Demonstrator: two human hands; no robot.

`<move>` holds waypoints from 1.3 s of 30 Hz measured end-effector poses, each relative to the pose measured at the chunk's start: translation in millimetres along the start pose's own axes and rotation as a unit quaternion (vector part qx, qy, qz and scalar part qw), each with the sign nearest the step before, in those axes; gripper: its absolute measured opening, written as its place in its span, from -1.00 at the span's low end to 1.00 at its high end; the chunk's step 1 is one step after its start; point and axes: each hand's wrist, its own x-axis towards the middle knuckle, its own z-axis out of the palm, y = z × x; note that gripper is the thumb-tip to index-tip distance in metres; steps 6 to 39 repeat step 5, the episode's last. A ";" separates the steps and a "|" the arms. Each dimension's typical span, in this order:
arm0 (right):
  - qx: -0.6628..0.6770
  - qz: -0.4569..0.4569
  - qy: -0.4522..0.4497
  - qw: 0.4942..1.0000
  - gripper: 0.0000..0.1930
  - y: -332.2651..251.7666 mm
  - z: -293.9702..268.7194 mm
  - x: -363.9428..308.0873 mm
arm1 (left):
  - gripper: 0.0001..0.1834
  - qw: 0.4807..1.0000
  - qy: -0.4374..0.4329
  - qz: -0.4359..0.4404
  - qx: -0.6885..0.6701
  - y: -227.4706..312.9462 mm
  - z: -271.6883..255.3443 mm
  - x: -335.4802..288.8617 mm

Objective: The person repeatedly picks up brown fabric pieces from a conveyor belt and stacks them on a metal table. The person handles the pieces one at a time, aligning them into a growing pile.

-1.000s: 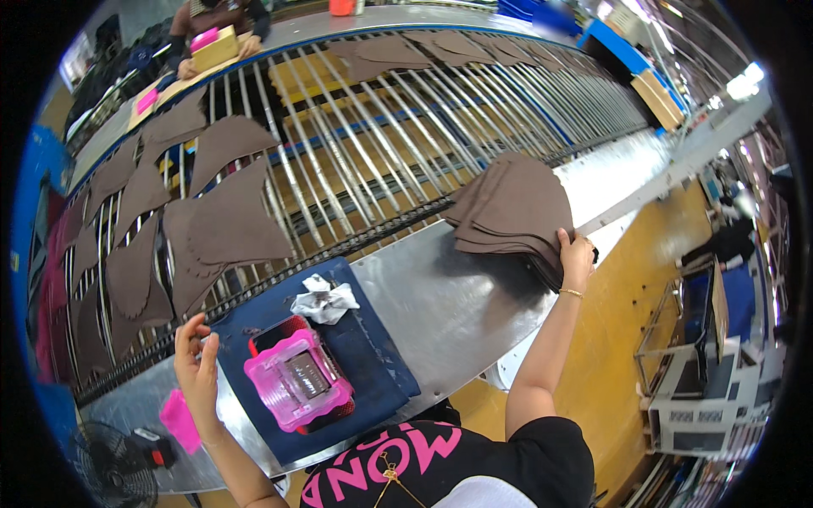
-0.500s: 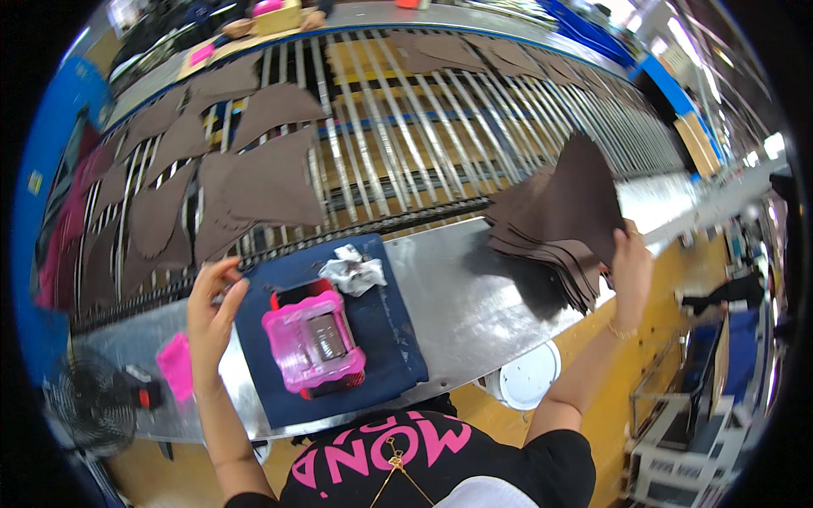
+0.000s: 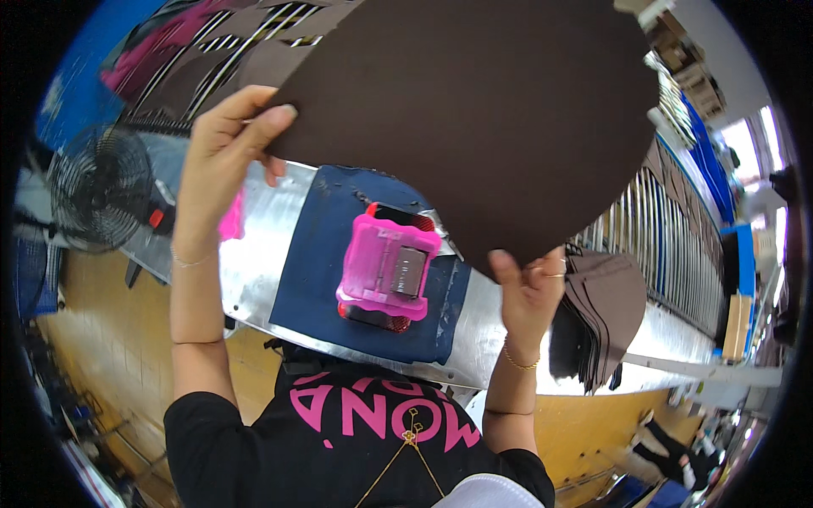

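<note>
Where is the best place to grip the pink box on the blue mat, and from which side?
Probably from above, by the two long sides of the pink box: it lies flat on the blue mat, its top faces up, and both long sides look free.

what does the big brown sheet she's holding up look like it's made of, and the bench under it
Large dark brown flat sheet: probably leather or a synthetic stand-in, matte, stiff enough to stay flat between both hands. Silver bench top: sheet metal, dull brushed shine with soft reflections.
</note>
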 end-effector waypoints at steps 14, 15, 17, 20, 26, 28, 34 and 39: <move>-0.045 -0.020 -0.147 0.988 -0.74 31.2 28.3 -15.3 | -0.76 0.992 0.052 0.052 0.100 -0.4 -70.9 -40.1; -0.045 -0.020 -0.147 0.988 -0.74 31.2 28.3 -15.3 | -0.76 0.992 0.052 0.052 0.100 -0.4 -70.9 -40.1; -0.045 -0.020 -0.147 0.988 -0.74 31.2 28.3 -15.3 | -0.76 0.992 0.052 0.052 0.100 -0.4 -70.9 -40.1; -0.045 -0.020 -0.147 0.988 -0.74 31.2 28.3 -15.3 | -0.76 0.992 0.052 0.052 0.100 -0.4 -70.9 -40.1; -0.045 -0.020 -0.147 0.988 -0.74 31.2 28.3 -15.3 | -0.76 0.992 0.052 0.052 0.100 -0.4 -70.9 -40.1; -0.045 -0.020 -0.147 0.988 -0.74 31.2 28.3 -15.3 | -0.76 0.992 0.052 0.052 0.100 -0.4 -70.9 -40.1; -0.045 -0.020 -0.147 0.988 -0.74 31.2 28.3 -15.3 | -0.76 0.992 0.052 0.052 0.100 -0.4 -70.9 -40.1; -0.045 -0.020 -0.147 0.988 -0.74 31.2 28.3 -15.3 | -0.76 0.992 0.052 0.052 0.100 -0.4 -70.9 -40.1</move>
